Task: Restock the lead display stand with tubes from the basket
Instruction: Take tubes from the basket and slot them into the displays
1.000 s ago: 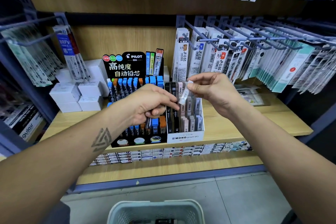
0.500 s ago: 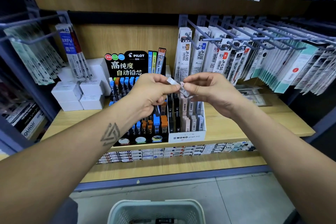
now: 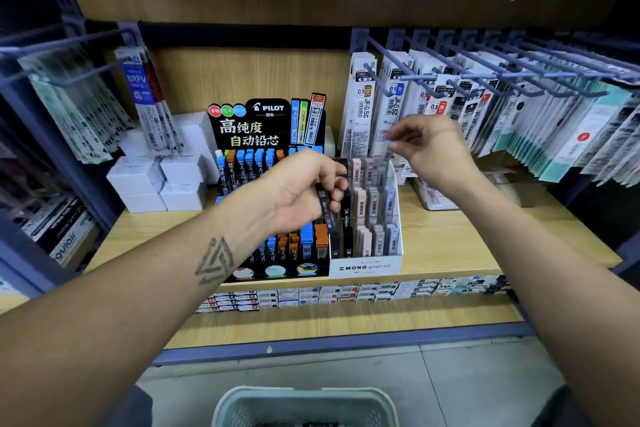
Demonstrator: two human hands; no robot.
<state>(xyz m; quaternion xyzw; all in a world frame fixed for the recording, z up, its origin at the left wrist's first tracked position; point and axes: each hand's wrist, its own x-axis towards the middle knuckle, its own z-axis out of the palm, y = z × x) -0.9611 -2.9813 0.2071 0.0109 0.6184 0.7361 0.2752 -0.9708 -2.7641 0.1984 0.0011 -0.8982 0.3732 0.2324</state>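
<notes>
The white MONO lead display stand (image 3: pixel 364 267) sits on the wooden shelf, with rows of black, pink and grey lead tubes (image 3: pixel 360 201) standing in it. My right hand (image 3: pixel 431 152) pinches a pale grey lead tube (image 3: pixel 387 153) upright above the stand's back right column. My left hand (image 3: pixel 301 191) hovers over the stand's left side, its fingers curled round dark lead tubes (image 3: pixel 325 206). The pale green basket (image 3: pixel 304 404) is at the bottom edge; its contents are mostly out of view.
A black Pilot lead display (image 3: pixel 252 128) stands directly left of the white stand. White boxes (image 3: pixel 159 180) are stacked further left. Refill packs hang on metal hooks (image 3: pixel 485 80) on the right and left. Small boxes (image 3: pixel 346 293) line the shelf below.
My right hand took the pale tube from my left hand and carried it up and right, over the stand's back right column. My left hand dropped back toward the stand's left side.
</notes>
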